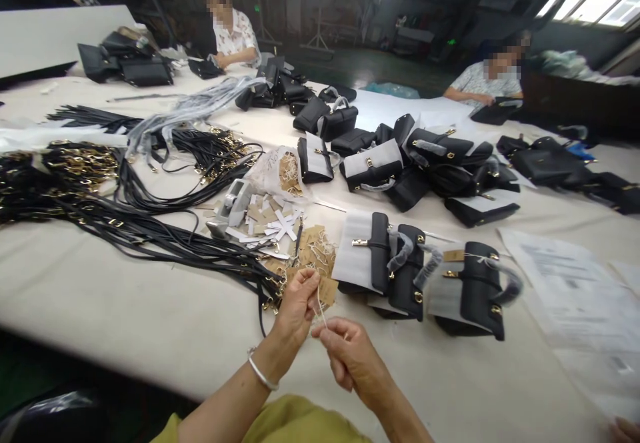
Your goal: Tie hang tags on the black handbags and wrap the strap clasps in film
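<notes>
My left hand [299, 306] is pinched on a brown paper hang tag [327, 289] with a thin white string. Just to its right, my right hand [350, 356] pinches the same string [320, 313] between fingertips. Both hands hover over the pale table [150, 316], in front of a heap of similar brown tags [315, 246]. A black handbag [390, 266] wrapped in white foam lies just right of the tags. A second black handbag [475, 289] sits beside it.
Long black straps with gold clasps [125, 216] spread across the left. A tape dispenser [233, 206] and white paper strips lie mid-table. Several more black bags [410, 163] pile behind. Printed sheets [570, 289] lie right. Two people sit at the far side.
</notes>
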`<action>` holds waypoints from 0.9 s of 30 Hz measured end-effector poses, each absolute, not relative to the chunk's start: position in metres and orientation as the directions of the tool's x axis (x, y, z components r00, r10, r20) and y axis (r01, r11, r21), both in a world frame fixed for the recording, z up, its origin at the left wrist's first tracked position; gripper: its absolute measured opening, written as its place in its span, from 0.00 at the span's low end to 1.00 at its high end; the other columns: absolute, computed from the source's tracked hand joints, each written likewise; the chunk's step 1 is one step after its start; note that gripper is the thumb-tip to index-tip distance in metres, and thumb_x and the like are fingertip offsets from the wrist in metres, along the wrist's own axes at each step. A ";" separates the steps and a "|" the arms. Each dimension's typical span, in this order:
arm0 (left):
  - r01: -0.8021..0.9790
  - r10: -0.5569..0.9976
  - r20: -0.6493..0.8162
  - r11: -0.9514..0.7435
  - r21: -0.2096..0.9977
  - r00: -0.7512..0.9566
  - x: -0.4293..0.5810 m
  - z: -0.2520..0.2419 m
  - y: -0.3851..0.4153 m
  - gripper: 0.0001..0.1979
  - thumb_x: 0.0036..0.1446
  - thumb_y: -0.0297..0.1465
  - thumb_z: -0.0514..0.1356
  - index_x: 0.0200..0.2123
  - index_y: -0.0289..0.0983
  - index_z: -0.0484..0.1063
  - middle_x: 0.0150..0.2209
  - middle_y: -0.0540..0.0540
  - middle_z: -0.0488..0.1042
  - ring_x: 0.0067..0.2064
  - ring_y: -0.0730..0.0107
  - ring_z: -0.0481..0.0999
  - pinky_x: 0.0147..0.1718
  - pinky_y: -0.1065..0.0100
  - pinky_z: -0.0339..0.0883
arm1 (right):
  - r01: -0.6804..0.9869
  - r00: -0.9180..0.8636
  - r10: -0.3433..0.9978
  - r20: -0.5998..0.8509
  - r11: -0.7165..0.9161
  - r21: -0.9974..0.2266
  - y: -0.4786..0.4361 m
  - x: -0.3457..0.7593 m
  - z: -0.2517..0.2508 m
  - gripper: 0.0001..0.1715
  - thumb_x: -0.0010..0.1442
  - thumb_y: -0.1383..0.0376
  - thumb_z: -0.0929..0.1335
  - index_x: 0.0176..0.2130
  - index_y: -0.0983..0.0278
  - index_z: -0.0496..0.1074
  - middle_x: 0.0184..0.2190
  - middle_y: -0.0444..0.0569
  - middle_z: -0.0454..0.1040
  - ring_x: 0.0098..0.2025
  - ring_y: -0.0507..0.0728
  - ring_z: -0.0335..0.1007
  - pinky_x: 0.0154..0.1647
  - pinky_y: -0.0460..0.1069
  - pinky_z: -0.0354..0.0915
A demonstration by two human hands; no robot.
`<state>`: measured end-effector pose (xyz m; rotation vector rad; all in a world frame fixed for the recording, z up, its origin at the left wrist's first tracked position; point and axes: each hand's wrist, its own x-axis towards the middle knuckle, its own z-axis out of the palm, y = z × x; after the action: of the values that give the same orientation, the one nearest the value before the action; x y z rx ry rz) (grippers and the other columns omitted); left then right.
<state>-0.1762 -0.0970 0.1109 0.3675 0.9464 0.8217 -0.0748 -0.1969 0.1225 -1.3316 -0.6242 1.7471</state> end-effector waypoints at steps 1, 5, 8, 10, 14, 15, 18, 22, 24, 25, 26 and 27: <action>-0.467 0.753 -0.575 0.654 0.596 0.320 -0.177 0.109 -0.095 0.28 0.40 0.42 0.74 0.37 0.39 0.62 0.16 0.64 0.55 0.14 0.87 0.49 0.12 0.82 0.40 | -0.287 -0.092 0.850 -0.519 -0.522 -0.804 -0.200 -0.071 0.125 0.28 0.55 0.46 0.72 0.37 0.68 0.78 0.17 0.43 0.70 0.11 0.44 0.51 0.10 0.40 0.45; -0.495 0.736 -0.625 0.657 0.569 0.260 -0.182 0.097 -0.094 0.29 0.37 0.39 0.75 0.36 0.39 0.61 0.17 0.64 0.55 0.14 0.86 0.51 0.11 0.82 0.40 | -0.095 0.072 0.935 -0.346 -0.339 -0.936 -0.216 -0.054 0.135 0.21 0.55 0.47 0.72 0.29 0.63 0.80 0.52 0.55 0.73 0.41 0.57 0.74 0.35 0.47 0.70; -0.436 0.698 -0.646 0.708 0.556 0.309 -0.174 0.084 -0.108 0.28 0.37 0.40 0.75 0.35 0.39 0.62 0.20 0.62 0.59 0.15 0.87 0.52 0.12 0.82 0.39 | -0.142 0.228 0.945 -0.233 -0.205 -0.968 -0.227 -0.049 0.137 0.19 0.54 0.47 0.73 0.28 0.60 0.80 0.57 0.53 0.70 0.58 0.65 0.65 0.59 0.57 0.62; -0.331 0.643 -0.653 0.766 0.551 0.400 -0.164 0.078 -0.123 0.26 0.41 0.44 0.73 0.34 0.39 0.63 0.19 0.61 0.58 0.15 0.85 0.53 0.13 0.81 0.40 | -0.235 0.318 0.923 -0.219 -0.147 -0.961 -0.231 -0.047 0.139 0.20 0.54 0.46 0.72 0.28 0.60 0.79 0.52 0.55 0.75 0.57 0.66 0.66 0.60 0.58 0.61; 0.015 0.643 -0.497 0.603 0.797 0.583 -0.140 0.094 -0.137 0.18 0.48 0.44 0.68 0.32 0.38 0.67 0.25 0.51 0.69 0.24 0.73 0.69 0.18 0.75 0.58 | -0.451 0.433 0.843 -0.321 -0.105 -0.886 -0.231 -0.021 0.151 0.22 0.56 0.46 0.71 0.32 0.62 0.76 0.26 0.48 0.73 0.27 0.54 0.70 0.31 0.50 0.70; 0.064 0.694 -0.384 0.439 0.896 0.609 -0.132 0.105 -0.133 0.14 0.52 0.41 0.66 0.33 0.38 0.69 0.29 0.48 0.72 0.29 0.69 0.73 0.23 0.72 0.65 | -0.478 0.452 0.816 -0.361 -0.120 -0.870 -0.230 -0.007 0.156 0.23 0.55 0.46 0.72 0.33 0.63 0.75 0.23 0.44 0.70 0.20 0.49 0.63 0.22 0.46 0.64; 0.037 0.718 0.071 -0.133 0.990 0.692 -0.097 0.143 -0.102 0.05 0.61 0.32 0.58 0.39 0.39 0.73 0.41 0.45 0.76 0.45 0.64 0.74 0.46 0.66 0.68 | -0.406 0.541 0.733 -0.413 -0.202 -0.891 -0.222 0.046 0.164 0.26 0.53 0.45 0.74 0.36 0.64 0.71 0.21 0.38 0.62 0.14 0.42 0.46 0.13 0.41 0.45; 0.034 0.418 0.316 -0.645 0.763 0.852 -0.019 0.172 -0.042 0.08 0.64 0.29 0.56 0.41 0.39 0.74 0.46 0.44 0.78 0.52 0.61 0.73 0.55 0.61 0.61 | -0.190 0.580 0.705 -0.409 -0.371 -0.909 -0.201 0.120 0.153 0.30 0.54 0.40 0.68 0.41 0.62 0.66 0.20 0.34 0.59 0.14 0.42 0.41 0.13 0.40 0.41; 0.108 0.304 0.221 -0.780 0.617 0.927 0.018 0.171 -0.016 0.08 0.62 0.27 0.57 0.39 0.38 0.76 0.41 0.44 0.80 0.47 0.60 0.76 0.52 0.60 0.63 | -0.136 0.536 0.714 -0.451 -0.454 -0.881 -0.187 0.145 0.140 0.30 0.53 0.40 0.67 0.39 0.62 0.65 0.17 0.33 0.58 0.13 0.43 0.40 0.12 0.41 0.41; 0.125 0.266 0.172 -0.812 0.570 0.949 0.032 0.168 -0.006 0.08 0.61 0.26 0.58 0.38 0.37 0.78 0.39 0.45 0.80 0.45 0.59 0.77 0.50 0.61 0.64 | -0.126 0.500 0.725 -0.474 -0.481 -0.868 -0.180 0.155 0.134 0.28 0.52 0.42 0.67 0.38 0.62 0.65 0.16 0.33 0.58 0.12 0.43 0.40 0.11 0.41 0.40; 0.128 0.238 0.136 -0.829 0.545 0.962 0.042 0.165 0.001 0.08 0.59 0.26 0.59 0.36 0.38 0.78 0.37 0.45 0.81 0.43 0.60 0.78 0.47 0.63 0.65 | -0.121 0.456 0.740 -0.494 -0.499 -0.858 -0.173 0.162 0.130 0.26 0.51 0.44 0.68 0.36 0.62 0.65 0.15 0.34 0.59 0.12 0.44 0.41 0.11 0.41 0.40; 0.122 0.216 0.116 -0.834 0.538 0.969 0.049 0.160 0.007 0.08 0.58 0.26 0.60 0.36 0.39 0.79 0.36 0.47 0.81 0.42 0.61 0.78 0.44 0.65 0.66 | -0.113 0.405 0.760 -0.508 -0.510 -0.853 -0.167 0.168 0.126 0.24 0.51 0.46 0.69 0.35 0.63 0.65 0.15 0.35 0.61 0.12 0.44 0.43 0.11 0.42 0.41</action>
<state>0.0489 0.0069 0.1604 2.5646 0.2383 0.2318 0.1678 -0.1668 0.1264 -1.7719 -0.5631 1.2319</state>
